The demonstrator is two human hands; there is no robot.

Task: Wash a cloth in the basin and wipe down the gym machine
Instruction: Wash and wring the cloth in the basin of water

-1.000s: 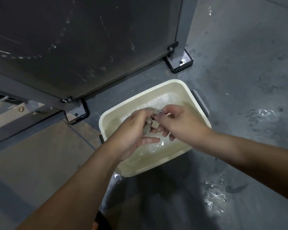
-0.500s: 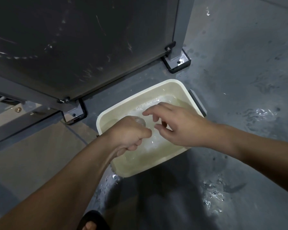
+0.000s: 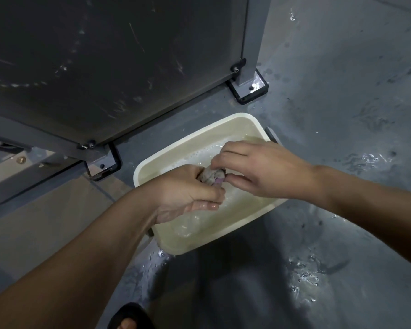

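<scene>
1. Cloth (image 3: 211,176) is a wet, greyish wad with a bit of purple showing, held up over the basin (image 3: 195,141), roughly above its middle. Most of it is buried in the hands, so only a small lump is visible.
2. Left hand (image 3: 188,188) has its fingers curled tight round the lower part of the wad, fist style, with the knuckles facing up. The skin looks wet and shiny along the underside.
3. Right hand (image 3: 254,167) comes in from the right and pinches the top end of the cloth between thumb and fingertips. The rest of its fingers are bent loosely over the wad.
4. The basin is a cream rectangular tub sitting on the grey floor (image 3: 342,103), with cloudy water in it and some foam along the far wall. A dark handle (image 3: 272,136) sticks out on its right side.
5. Just behind the basin is the gym machine (image 3: 105,55): a big dark scuffed panel in a grey metal frame, with two bolted feet (image 3: 248,87) on the floor.
6. Puddles (image 3: 363,160) shine on the floor to the right of the basin and in front of it.
7. A toe in a black sandal (image 3: 128,317) pokes in at the bottom edge.
</scene>
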